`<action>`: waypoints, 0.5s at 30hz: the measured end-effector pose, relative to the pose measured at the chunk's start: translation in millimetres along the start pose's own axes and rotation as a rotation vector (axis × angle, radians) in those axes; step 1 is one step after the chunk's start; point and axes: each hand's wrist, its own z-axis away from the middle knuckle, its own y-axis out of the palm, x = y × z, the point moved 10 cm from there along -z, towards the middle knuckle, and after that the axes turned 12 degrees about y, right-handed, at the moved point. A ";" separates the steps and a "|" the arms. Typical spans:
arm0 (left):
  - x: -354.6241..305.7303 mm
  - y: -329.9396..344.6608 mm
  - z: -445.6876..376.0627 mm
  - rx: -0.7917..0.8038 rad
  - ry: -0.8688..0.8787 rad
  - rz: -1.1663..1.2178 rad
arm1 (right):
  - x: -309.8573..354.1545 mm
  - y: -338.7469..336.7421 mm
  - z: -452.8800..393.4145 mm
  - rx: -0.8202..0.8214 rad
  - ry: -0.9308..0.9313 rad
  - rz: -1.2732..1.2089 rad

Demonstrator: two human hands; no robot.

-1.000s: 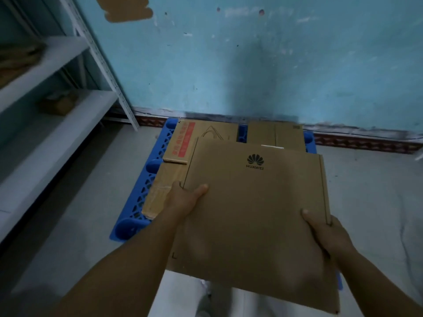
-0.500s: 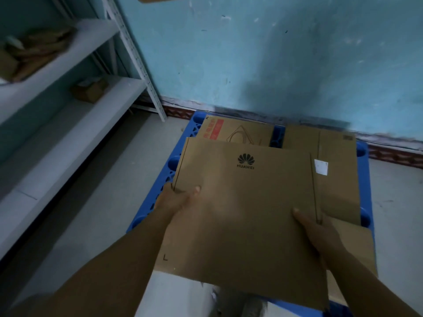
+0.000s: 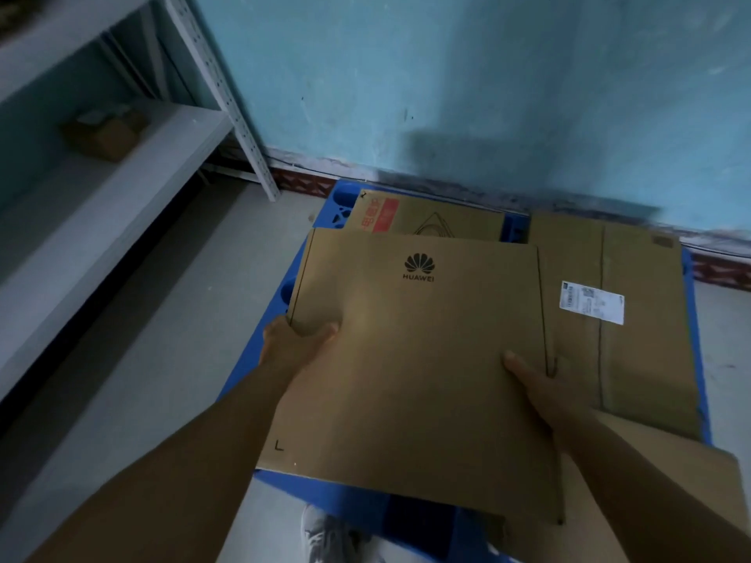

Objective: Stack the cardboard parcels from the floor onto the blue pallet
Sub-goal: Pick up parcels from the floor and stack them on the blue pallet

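A flat cardboard parcel (image 3: 414,359) with a printed logo is held over the blue pallet (image 3: 695,359). The left hand (image 3: 290,345) grips its left edge, thumb on top; the right hand (image 3: 544,394) grips its right edge likewise. Beyond the hands lie a red-labelled box (image 3: 422,219) and a box with a white sticker (image 3: 634,327) to the right.

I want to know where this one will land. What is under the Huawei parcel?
Under the Huawei parcel lies the blue pallet, with the red-label parcel showing at its far edge. Whether another parcel lies beneath its middle is covered.
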 end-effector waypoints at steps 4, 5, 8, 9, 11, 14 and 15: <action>8.9 9.8 -57.7 0.026 0.051 -0.030 | 2.1 34.5 -48.6 -0.032 0.019 -0.011; 11.7 12.4 -73.4 0.036 0.067 -0.029 | 9.6 44.5 -51.1 -0.053 0.009 -0.003; 18.8 21.8 -117.9 0.086 0.109 -0.014 | 22.4 69.2 -74.5 -0.094 -0.017 -0.020; 21.2 26.5 -131.9 0.112 0.115 -0.007 | 24.5 78.5 -84.0 -0.091 -0.013 -0.021; 26.7 36.3 -159.1 0.151 0.123 -0.004 | 28.1 93.3 -106.1 -0.101 -0.021 -0.024; 33.7 51.0 -191.1 0.162 0.139 -0.039 | 34.0 103.8 -132.1 -0.167 -0.049 -0.056; 36.0 56.9 -199.7 0.166 0.142 -0.052 | 35.1 106.2 -141.6 -0.189 -0.053 -0.046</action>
